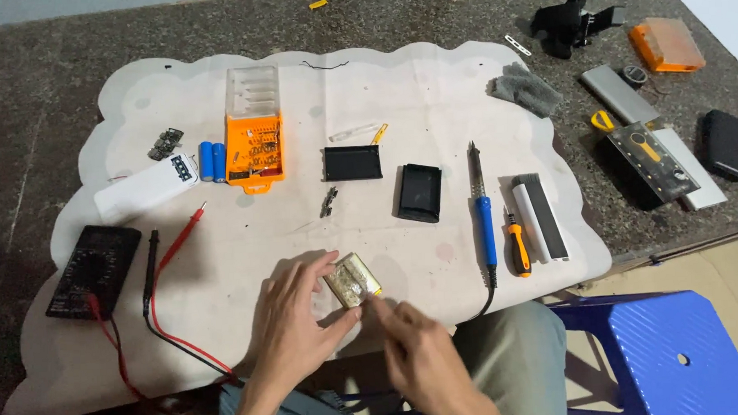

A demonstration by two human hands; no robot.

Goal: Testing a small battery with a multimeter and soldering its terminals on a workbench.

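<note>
My left hand (293, 316) grips a small flat silver-and-yellow battery pack (352, 280) near the front edge of the white mat (430, 74), thumb under it and fingers on top. My right hand (417, 353) sits just right of the pack, its fingertips touching the pack's lower right corner. Whether the right hand pinches a wire or tab there I cannot tell.
On the mat lie a black multimeter (93, 269) with red and black probes, a white power bank case (145, 187), two blue cells (212, 161), an orange bit case (253, 130), two black shells (352, 162), a blue soldering iron (484, 216), a small screwdriver (518, 247). A blue stool (668, 344) stands at right.
</note>
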